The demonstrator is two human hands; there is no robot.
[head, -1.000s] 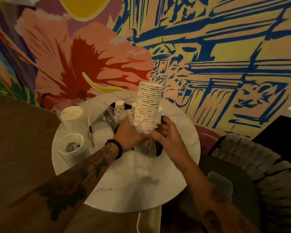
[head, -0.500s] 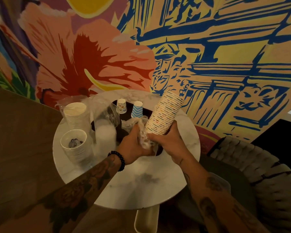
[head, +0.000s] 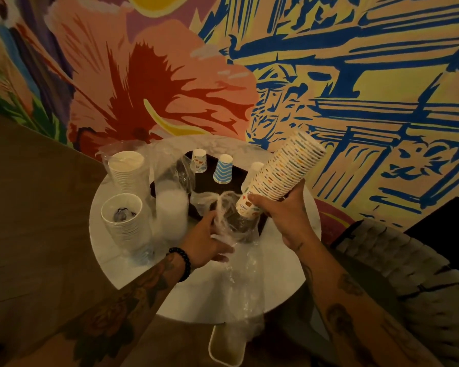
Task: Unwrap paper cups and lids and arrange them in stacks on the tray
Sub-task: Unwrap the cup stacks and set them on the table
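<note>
I can read no text, number or brand anywhere here. The cup stack (head: 281,170) that my right hand (head: 284,215) grips has small coloured marks and little pictures round each cup, but they are too small and blurred to tell as letters. The 2 cups standing upside down further back, the pictured cup (head: 198,160) and the blue striped cup (head: 223,169), show only patterns. On the clear wrap (head: 239,260) that my left hand (head: 207,242) holds I can make out no label. The mural (head: 329,75) behind is all painted shapes, with no sign or lettering I can read.
</note>
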